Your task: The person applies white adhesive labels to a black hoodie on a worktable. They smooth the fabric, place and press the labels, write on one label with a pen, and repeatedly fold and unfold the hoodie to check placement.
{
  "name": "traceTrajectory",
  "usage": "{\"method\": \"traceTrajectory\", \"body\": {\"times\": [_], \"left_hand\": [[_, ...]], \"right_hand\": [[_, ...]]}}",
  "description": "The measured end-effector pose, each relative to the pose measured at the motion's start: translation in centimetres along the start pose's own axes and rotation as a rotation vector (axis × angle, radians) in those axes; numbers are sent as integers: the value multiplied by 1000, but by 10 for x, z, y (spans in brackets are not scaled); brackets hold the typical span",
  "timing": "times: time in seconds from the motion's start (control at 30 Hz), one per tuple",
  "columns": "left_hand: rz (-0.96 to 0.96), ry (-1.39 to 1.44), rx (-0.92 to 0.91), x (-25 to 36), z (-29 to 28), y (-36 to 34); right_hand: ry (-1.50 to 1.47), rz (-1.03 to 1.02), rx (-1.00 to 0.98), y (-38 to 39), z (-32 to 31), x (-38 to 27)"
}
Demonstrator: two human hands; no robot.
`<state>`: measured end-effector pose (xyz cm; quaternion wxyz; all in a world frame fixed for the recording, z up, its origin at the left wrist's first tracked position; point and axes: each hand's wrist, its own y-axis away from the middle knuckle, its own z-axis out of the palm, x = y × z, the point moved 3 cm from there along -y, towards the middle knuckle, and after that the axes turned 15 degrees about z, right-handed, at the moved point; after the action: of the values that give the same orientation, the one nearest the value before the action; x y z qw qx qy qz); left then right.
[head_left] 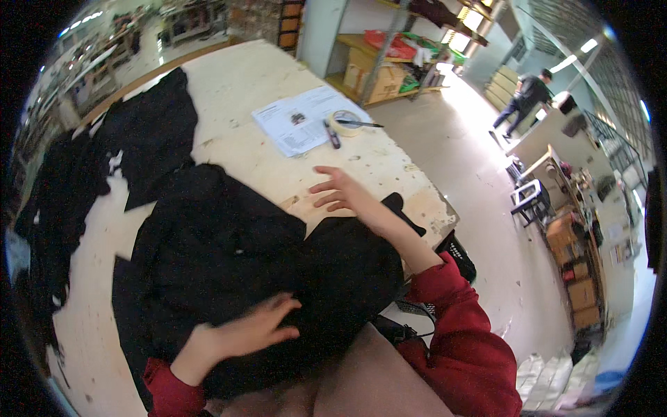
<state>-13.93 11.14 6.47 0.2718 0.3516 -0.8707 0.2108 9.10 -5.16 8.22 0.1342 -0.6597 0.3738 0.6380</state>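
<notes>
Left grip (253, 333) unclosed over black cloth (208, 243); right grip (342, 193) spread.

I count remotely two bare hands (342, 193), one pale, worn table (233, 73), one cream tape ring (345, 132), one slim black pen (363, 124), one short dark handheld tool (333, 135), one distant dark-clothed person (529, 95), one black-and-white stool (527, 191), black cloth pieces (208, 226) too overlapped to number

Tabletop (229, 83) fairly bright; we log white glare on the floor (462, 174) beyond its right edge, a ceiling lamp (589, 46) blown out. Black cloth (215, 236) swallows detail. Left hand (253, 332) motion-blurred. Fisheye bends lines; rim black, grainy.
</notes>
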Motion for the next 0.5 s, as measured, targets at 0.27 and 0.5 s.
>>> {"method": "traceTrajectory", "body": {"times": [0.27, 0.5], "left_hand": [[-567, -576, 401, 77, -47, 76], [-1291, -483, 1122, 50, 5, 239]], "right_hand": [[205, 50, 391, 51, -65, 10], [416, -264, 66, 98, 58, -13]]}}
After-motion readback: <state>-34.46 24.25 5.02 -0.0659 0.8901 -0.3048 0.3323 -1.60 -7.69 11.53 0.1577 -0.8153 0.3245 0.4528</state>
